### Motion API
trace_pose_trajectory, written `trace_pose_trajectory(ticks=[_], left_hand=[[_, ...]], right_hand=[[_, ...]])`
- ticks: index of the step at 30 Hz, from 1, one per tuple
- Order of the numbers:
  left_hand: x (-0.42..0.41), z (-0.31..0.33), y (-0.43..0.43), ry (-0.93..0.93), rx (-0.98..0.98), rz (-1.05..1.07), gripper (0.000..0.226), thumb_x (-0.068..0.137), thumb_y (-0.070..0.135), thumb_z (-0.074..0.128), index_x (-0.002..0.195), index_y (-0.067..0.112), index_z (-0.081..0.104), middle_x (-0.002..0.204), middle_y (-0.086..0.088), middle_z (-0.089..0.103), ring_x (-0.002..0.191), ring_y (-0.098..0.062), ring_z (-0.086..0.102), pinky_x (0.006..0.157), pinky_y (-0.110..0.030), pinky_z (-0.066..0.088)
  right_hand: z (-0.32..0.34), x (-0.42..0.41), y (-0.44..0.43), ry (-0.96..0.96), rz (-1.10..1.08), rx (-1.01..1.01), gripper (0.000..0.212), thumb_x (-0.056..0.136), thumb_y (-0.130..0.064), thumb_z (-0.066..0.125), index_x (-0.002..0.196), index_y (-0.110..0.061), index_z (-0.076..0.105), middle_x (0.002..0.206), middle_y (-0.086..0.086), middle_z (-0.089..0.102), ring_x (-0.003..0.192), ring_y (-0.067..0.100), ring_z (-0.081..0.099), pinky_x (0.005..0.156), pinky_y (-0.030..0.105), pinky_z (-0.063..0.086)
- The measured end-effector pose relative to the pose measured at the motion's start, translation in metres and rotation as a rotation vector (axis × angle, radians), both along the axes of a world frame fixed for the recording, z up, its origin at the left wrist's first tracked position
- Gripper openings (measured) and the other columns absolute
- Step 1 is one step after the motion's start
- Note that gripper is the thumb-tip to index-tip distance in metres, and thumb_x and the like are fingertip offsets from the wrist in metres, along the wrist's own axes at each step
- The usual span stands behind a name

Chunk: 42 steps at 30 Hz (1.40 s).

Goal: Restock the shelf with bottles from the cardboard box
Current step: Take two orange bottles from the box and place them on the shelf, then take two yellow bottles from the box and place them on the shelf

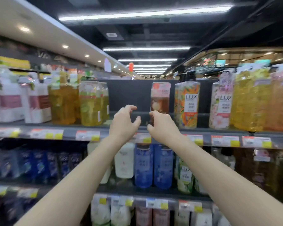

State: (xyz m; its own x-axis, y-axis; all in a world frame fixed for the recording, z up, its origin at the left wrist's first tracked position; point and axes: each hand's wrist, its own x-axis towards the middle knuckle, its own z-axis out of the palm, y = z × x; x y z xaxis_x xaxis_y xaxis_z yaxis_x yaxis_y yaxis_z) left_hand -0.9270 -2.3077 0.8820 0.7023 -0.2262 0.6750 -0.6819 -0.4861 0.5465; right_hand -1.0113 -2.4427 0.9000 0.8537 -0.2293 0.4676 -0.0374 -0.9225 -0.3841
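Shop aisle around us, with ceiling strip lights running away into the far distance and the shelf (104, 130) we are stocking straight ahead at chest height. Going from the left, that shelf carries white pouches (10, 101), then amber and yellow-green bottles (90, 103) standing upright. Next comes a bare gap against the dark back panel, and our two hands are raised in front of it. Our left hand (123, 123) is empty, fingers curled loosely and spread, gripping nothing. Just right of it, our right hand (162, 126) is curled too, its fingertips close against the lower part of the brown bottle (160, 98); we cannot tell whether they grip it or only brush it. That bottle stands upright, long axis vertical, at the right edge of the gap, so it lies just beyond and above the right hand, which is clearly the nearer one. Further right stand the floral LUX bottles (187, 103) and more yellow ones. We judge the gap to the left of the brown bottle wants filling. No cardboard box is in view.
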Motion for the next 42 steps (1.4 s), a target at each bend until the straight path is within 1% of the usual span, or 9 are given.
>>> trace_pose_trajectory(ticks=[5,8,11,15,22,27,31,37,42], left_hand=[[-0.039,-0.031,0.095,0.012,0.306,0.208,0.05,0.092,0.032,0.064,0.141,0.022,0.057,0.137,-0.002,0.062,0.124,-0.024,0.06,0.099,-0.042,0.051],[-0.063,-0.05,0.161,0.101,0.484,0.389,0.049,0.093,0.036,0.059,0.14,0.023,0.056,0.131,-0.004,0.062,0.114,-0.028,0.062,0.088,-0.046,0.056],[-0.086,-0.072,0.235,0.212,0.656,0.557,0.054,0.097,0.039,0.055,0.148,0.023,0.048,0.133,-0.007,0.06,0.112,-0.031,0.062,0.086,-0.044,0.056],[-0.119,-0.11,0.344,0.302,0.757,0.727,0.051,0.091,0.035,0.055,0.139,0.019,0.053,0.128,-0.012,0.062,0.114,-0.037,0.062,0.089,-0.043,0.052],[-0.171,-0.183,0.557,0.514,0.842,0.906,0.055,0.089,0.041,0.055,0.14,0.021,0.052,0.131,-0.01,0.062,0.116,-0.036,0.063,0.092,-0.041,0.05],[-0.187,-0.239,0.695,0.62,0.933,0.909,0.055,0.091,0.04,0.054,0.142,0.021,0.051,0.135,-0.011,0.061,0.118,-0.037,0.063,0.094,-0.041,0.048],[-0.177,-0.289,0.768,0.737,0.977,0.839,0.056,0.093,0.039,0.053,0.146,0.02,0.047,0.138,-0.012,0.058,0.124,-0.038,0.057,0.103,-0.043,0.042],[-0.125,-0.362,0.829,0.743,1.017,0.652,0.05,0.095,0.033,0.049,0.144,0.021,0.052,0.137,-0.009,0.061,0.123,-0.034,0.058,0.107,-0.044,0.043],[-0.056,-0.428,0.855,0.819,1.03,0.505,0.052,0.095,0.031,0.048,0.145,0.022,0.052,0.143,-0.005,0.06,0.125,-0.033,0.059,0.107,-0.042,0.044]], right_hand=[[-0.047,0.0,0.062,0.087,0.184,-0.124,0.044,0.097,-0.018,0.054,0.141,-0.013,0.054,0.139,0.012,0.062,0.127,0.035,0.059,0.098,0.045,0.053],[-0.076,0.005,0.121,0.144,0.296,-0.147,0.029,0.099,-0.021,0.053,0.126,-0.012,0.058,0.128,0.014,0.066,0.114,0.036,0.064,0.085,0.043,0.055],[-0.101,0.006,0.192,0.219,0.411,-0.179,0.027,0.1,-0.019,0.051,0.124,-0.01,0.058,0.125,0.015,0.064,0.113,0.037,0.064,0.073,0.038,0.045],[-0.134,0.005,0.296,0.257,0.558,-0.207,0.04,0.1,-0.022,0.052,0.139,-0.012,0.055,0.142,0.012,0.059,0.129,0.034,0.056,0.097,0.043,0.05],[-0.199,-0.011,0.495,0.334,0.751,-0.262,0.037,0.095,-0.022,0.056,0.131,-0.012,0.057,0.136,0.011,0.061,0.127,0.032,0.058,0.093,0.041,0.05],[-0.265,-0.015,0.622,0.424,0.747,-0.283,0.028,0.094,-0.018,0.053,0.12,-0.008,0.057,0.131,0.015,0.063,0.121,0.035,0.062,0.089,0.04,0.051],[-0.318,-0.004,0.687,0.52,0.701,-0.334,0.034,0.096,-0.018,0.056,0.128,-0.008,0.054,0.134,0.012,0.059,0.127,0.034,0.055,0.093,0.04,0.047],[-0.403,0.043,0.731,0.652,0.616,-0.466,0.053,0.095,-0.022,0.063,0.143,-0.01,0.044,0.14,0.015,0.053,0.131,0.036,0.048,0.102,0.043,0.043],[-0.473,0.099,0.748,0.796,0.559,-0.373,0.057,0.097,-0.026,0.061,0.148,-0.009,0.041,0.144,0.016,0.049,0.137,0.037,0.045,0.108,0.048,0.043]])
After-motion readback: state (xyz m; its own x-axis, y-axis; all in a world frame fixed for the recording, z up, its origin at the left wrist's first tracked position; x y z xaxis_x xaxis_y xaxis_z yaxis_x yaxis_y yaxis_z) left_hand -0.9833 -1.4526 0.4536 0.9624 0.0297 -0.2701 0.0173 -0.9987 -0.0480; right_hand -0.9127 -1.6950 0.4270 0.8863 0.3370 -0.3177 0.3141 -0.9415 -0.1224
